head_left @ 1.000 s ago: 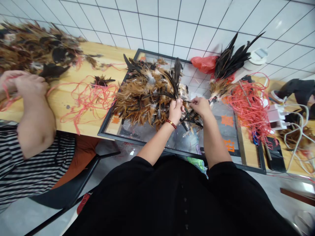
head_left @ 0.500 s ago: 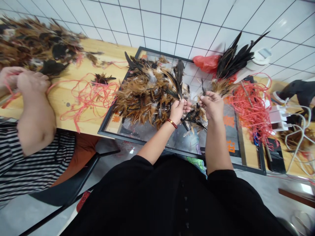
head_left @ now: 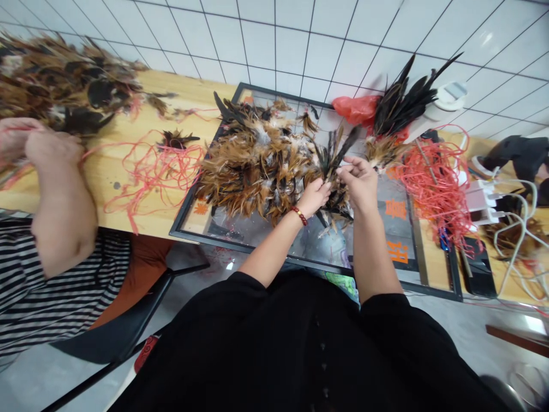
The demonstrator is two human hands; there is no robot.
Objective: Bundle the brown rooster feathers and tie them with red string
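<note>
My left hand (head_left: 315, 197), with a red bead bracelet (head_left: 299, 216) at the wrist, is closed around the base of a small fan of dark feathers (head_left: 331, 150). The feather tips point up and away from me. My right hand (head_left: 361, 178) meets the fan from the right, thumb and fingertips pinched at a feather on its edge. Just left of my hands spreads a large heap of brown feathers (head_left: 253, 166). More loose feathers (head_left: 338, 214) lie beneath my hands, partly covered by them.
Black-framed glass panel (head_left: 257, 247) lies under the work. To the right are long black feathers (head_left: 401, 100), red plastic string (head_left: 437, 183), a phone (head_left: 478, 269) and white chargers (head_left: 480, 200). At left, a co-worker's arm (head_left: 64, 189) reaches beside more string (head_left: 158, 171).
My right hand has moved left to the dark feathers in my left hand, carrying a small dark feather. The held feathers now fan out wider and lean more to the right.
</note>
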